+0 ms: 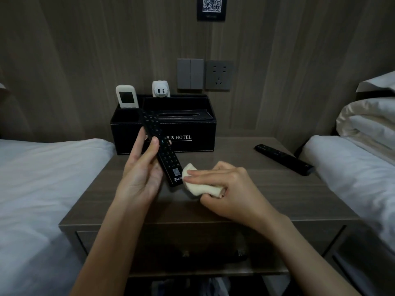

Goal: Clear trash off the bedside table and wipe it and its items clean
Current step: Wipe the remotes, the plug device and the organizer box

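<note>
My left hand [141, 169] holds a long black remote [159, 144] above the wooden bedside table [267, 189], thumb across its buttons, its far end tilted up toward the wall. My right hand [226, 186] grips a folded cream cloth [199, 184] and presses the cloth's tip against the remote's near end. A second black remote [283, 159] lies flat on the table at the right.
A black hotel organiser box [192, 135] with a tissue slot stands at the table's back, holding a white air-conditioner remote [126, 96] and a white plug adapter [160, 89]. White beds [42, 178] flank the table. Wall switches and a socket [219, 75] sit above.
</note>
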`<state>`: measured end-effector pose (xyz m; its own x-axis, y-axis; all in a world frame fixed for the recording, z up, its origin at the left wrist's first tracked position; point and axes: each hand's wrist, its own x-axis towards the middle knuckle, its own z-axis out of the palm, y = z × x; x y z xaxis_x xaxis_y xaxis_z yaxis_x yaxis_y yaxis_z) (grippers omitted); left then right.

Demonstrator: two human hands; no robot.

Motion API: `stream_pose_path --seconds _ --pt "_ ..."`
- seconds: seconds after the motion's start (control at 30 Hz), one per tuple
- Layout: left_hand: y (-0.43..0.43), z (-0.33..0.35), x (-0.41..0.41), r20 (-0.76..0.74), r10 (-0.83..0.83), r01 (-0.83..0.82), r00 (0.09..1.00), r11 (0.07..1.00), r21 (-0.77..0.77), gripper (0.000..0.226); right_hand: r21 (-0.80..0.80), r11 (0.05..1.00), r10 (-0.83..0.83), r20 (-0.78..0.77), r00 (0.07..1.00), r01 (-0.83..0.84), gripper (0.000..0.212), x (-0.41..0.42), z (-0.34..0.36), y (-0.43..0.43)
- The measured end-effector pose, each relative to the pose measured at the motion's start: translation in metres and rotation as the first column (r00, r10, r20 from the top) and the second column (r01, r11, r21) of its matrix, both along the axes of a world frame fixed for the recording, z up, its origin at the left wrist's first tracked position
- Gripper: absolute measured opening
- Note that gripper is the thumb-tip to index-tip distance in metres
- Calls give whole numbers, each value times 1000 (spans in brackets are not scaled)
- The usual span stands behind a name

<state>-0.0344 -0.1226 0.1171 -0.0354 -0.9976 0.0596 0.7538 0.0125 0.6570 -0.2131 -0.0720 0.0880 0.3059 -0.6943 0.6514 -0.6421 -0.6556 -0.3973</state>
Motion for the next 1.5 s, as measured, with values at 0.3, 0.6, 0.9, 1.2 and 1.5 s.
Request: stream_pose_path --seconds 0.3,0.6,0.9,1.2,1.5 --pt "4 -7 -28 70 -71 74 995 996 -40 42 -62 995 -63 256 965 81 45 1 28 1" --pt "23 -8 -44 301 -272 313 914 945 -96 57 -104 970 -188 245 951 219 45 -7 48 -14" --pt "24 -7 -37 265 -267 301 926 949 -96 53 -19 993 -108 223 969 115 57 5 41 -8" --pt "17 -7 -31 136 -177 190 975 978 -90 53 181 983 -35 309 951 -22 59 21 30 -1" --pt "15 -6 -31 34 -49 52 998 996 -72 51 199 979 -21 282 959 -38 58 15 10 4"
